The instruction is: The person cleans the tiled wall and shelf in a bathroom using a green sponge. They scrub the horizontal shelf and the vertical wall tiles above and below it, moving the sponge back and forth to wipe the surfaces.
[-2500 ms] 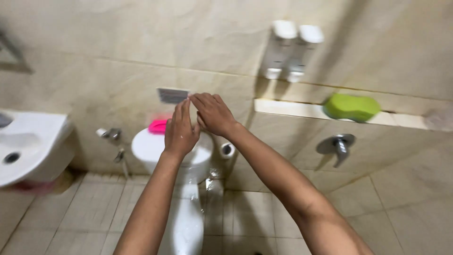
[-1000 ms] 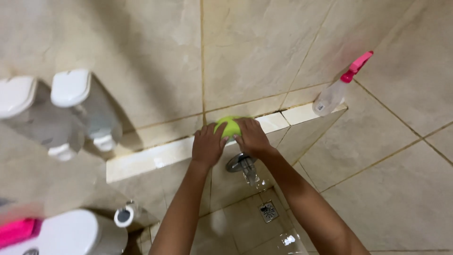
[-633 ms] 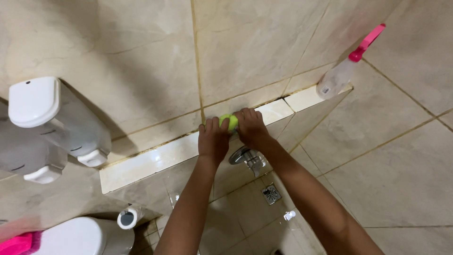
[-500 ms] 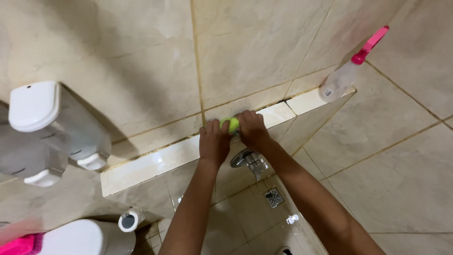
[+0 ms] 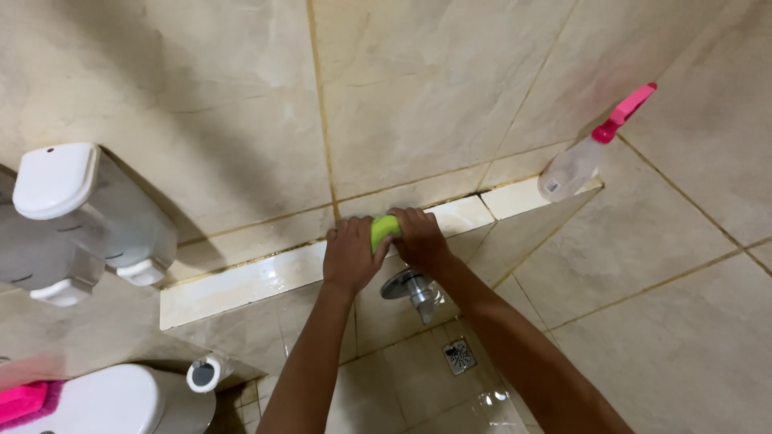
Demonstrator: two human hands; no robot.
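A green sponge [image 5: 383, 231] lies on the wet white tiled ledge [image 5: 241, 281] along the beige wall. My left hand [image 5: 351, 257] and my right hand [image 5: 420, 239] both press on it, one on each side, so most of the sponge is hidden under the fingers. Both forearms reach up from the bottom of the view.
A clear spray bottle with a pink trigger [image 5: 585, 157] stands at the ledge's right end. Two white wall dispensers [image 5: 76, 217] hang at left. A chrome tap [image 5: 412, 288] sits under the ledge, a floor drain [image 5: 459, 355] below, a white toilet tank [image 5: 121, 402] and something pink [image 5: 24, 400] at bottom left.
Both hands went from the toilet area to the ledge and closed on the green sponge. Over the last half second they have kept it pressed to the ledge, shifting only slightly.
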